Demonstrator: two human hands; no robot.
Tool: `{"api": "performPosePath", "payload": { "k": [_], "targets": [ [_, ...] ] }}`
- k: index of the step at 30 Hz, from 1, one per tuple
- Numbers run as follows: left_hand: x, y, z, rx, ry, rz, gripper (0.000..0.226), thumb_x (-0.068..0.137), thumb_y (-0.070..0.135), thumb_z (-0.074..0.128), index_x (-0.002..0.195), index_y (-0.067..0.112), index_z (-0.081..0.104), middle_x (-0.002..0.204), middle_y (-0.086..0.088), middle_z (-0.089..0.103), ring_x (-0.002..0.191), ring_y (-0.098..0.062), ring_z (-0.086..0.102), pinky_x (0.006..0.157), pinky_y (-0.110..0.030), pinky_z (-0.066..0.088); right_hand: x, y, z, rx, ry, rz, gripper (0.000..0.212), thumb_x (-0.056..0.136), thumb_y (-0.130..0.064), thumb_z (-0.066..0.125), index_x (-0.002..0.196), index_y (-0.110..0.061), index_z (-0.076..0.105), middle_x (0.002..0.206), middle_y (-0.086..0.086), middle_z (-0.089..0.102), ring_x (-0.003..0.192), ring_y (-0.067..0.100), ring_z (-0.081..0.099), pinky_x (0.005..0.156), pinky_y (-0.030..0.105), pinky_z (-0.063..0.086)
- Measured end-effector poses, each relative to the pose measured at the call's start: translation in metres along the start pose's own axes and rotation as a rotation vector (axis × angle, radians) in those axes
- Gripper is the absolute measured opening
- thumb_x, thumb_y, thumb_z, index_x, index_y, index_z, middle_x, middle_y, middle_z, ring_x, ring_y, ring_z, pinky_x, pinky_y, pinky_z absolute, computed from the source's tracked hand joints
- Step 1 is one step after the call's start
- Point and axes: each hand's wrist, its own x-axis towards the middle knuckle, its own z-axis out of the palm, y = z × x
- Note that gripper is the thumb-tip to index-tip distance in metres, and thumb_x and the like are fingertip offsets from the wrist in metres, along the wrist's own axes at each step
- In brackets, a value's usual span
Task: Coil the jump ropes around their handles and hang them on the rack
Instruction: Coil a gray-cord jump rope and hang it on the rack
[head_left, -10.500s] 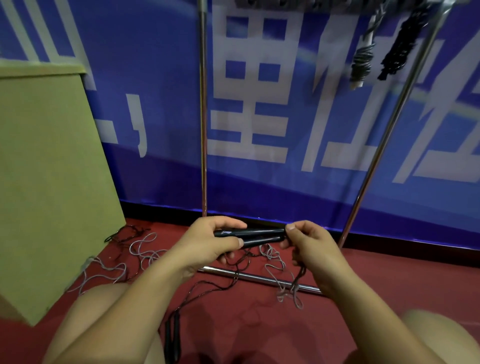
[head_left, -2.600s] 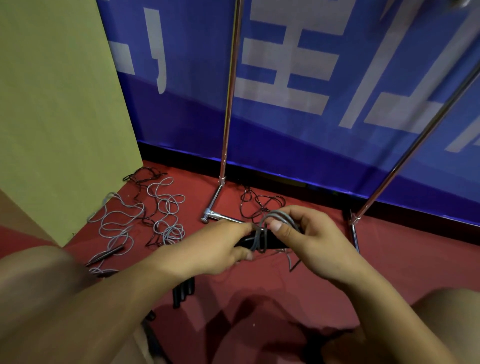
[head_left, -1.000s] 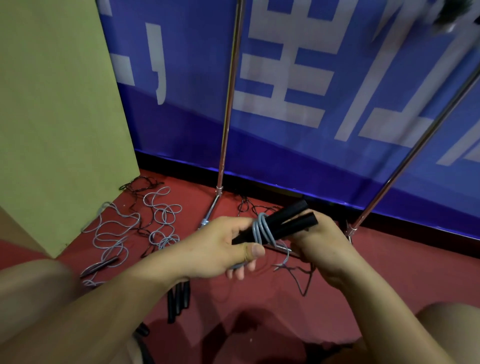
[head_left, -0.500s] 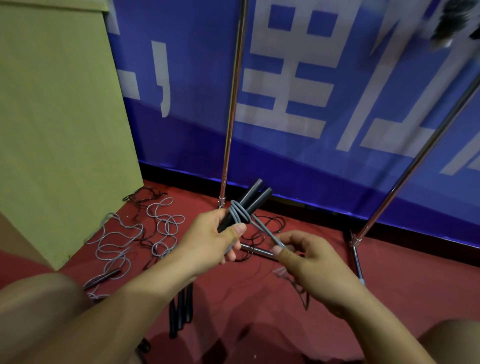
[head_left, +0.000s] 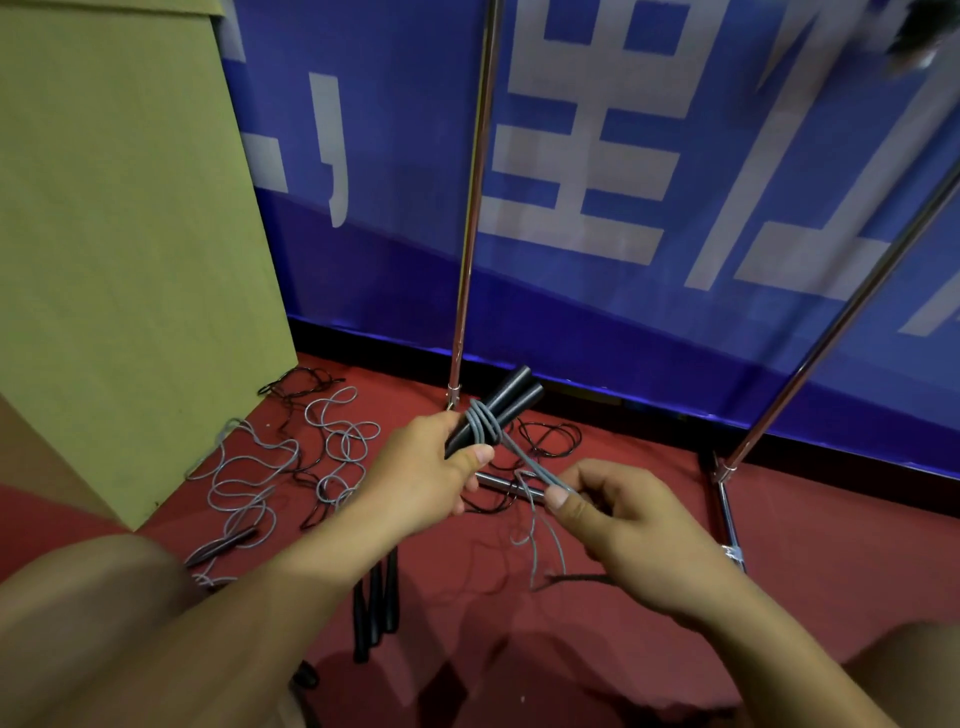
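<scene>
My left hand (head_left: 421, 478) grips two black jump-rope handles (head_left: 506, 400) held side by side, their free ends pointing up and to the right. Grey rope (head_left: 482, 423) is wound several times around them just above my thumb. From the coil a doubled grey strand (head_left: 530, 467) runs down to my right hand (head_left: 618, 519), which pinches it between thumb and fingers. Loose loops hang below that hand. The chrome rack (head_left: 470, 208) stands right behind, with its base bar (head_left: 501, 480) on the floor under my hands.
More grey rope (head_left: 249, 478) and black rope (head_left: 301, 384) lie tangled on the red floor at left. Black handles (head_left: 376, 608) lie near my knee. A tan board (head_left: 119, 234) leans at left. A blue banner (head_left: 623, 208) forms the back wall. Dark bundles (head_left: 919, 31) hang at top right.
My right hand has drawn the grey strand slightly further down and right from the coil. The left hand keeps the handles in nearly the same tilt.
</scene>
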Motion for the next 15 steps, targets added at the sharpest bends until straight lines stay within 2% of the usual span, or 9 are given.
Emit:
{"api": "performPosePath", "payload": {
  "k": [2,5,7,10,12,15],
  "targets": [
    [0.0,-0.002,0.005,0.115,-0.062,-0.015,0.01,0.098,0.03,0.06,0.092,0.022,0.061,0.073,0.0,0.072,0.05,-0.016,0.068,0.044,-0.019,0.044,-0.001,-0.001,0.002,0.051,-0.04,-0.004,0.024,0.098,-0.028,0.058,0.076,-0.021,0.058,0.055,-0.012,0.043,0.051,0.006,0.037,0.05,0.024,0.032],
    [-0.002,-0.004,0.013,0.294,-0.195,0.001,0.016,0.098,0.035,0.059,0.094,0.019,0.06,0.073,-0.002,0.072,0.05,-0.014,0.068,0.049,-0.022,0.049,0.0,-0.003,0.003,-0.007,-0.069,-0.06,0.024,0.099,-0.028,0.056,0.077,-0.02,0.056,0.057,-0.012,0.042,0.054,0.005,0.037,0.052,0.026,0.033],
    [-0.004,-0.004,0.017,0.374,-0.256,0.059,0.015,0.097,0.037,0.061,0.096,0.022,0.059,0.073,-0.002,0.072,0.044,-0.006,0.062,0.052,-0.022,0.05,0.0,-0.002,0.002,-0.046,-0.063,-0.1,0.025,0.099,-0.031,0.055,0.077,-0.021,0.055,0.059,-0.012,0.043,0.056,0.005,0.039,0.054,0.033,0.038],
    [-0.01,-0.001,0.02,0.403,-0.346,0.114,0.008,0.096,0.036,0.062,0.095,0.032,0.055,0.076,0.001,0.073,0.041,0.004,0.055,0.055,-0.021,0.049,0.002,0.0,-0.002,0.0,-0.023,-0.042,0.022,0.1,-0.029,0.054,0.081,-0.021,0.06,0.058,-0.012,0.044,0.052,0.007,0.046,0.055,0.045,0.053],
    [-0.015,0.004,0.023,0.376,-0.413,0.13,0.006,0.097,0.033,0.061,0.098,0.032,0.055,0.078,0.003,0.071,0.04,0.006,0.054,0.051,-0.016,0.045,0.002,0.002,-0.005,0.002,0.006,-0.016,0.021,0.101,-0.026,0.053,0.083,-0.02,0.063,0.058,-0.013,0.05,0.053,0.005,0.049,0.056,0.042,0.054],
    [-0.021,0.012,0.024,0.336,-0.466,0.178,0.013,0.099,0.025,0.06,0.111,0.028,0.058,0.072,0.012,0.063,0.041,0.009,0.053,0.046,-0.008,0.038,0.003,0.005,-0.008,-0.049,-0.004,-0.03,0.019,0.1,-0.028,0.053,0.087,-0.02,0.065,0.064,-0.015,0.057,0.057,0.001,0.047,0.06,0.031,0.043]
  ]
}}
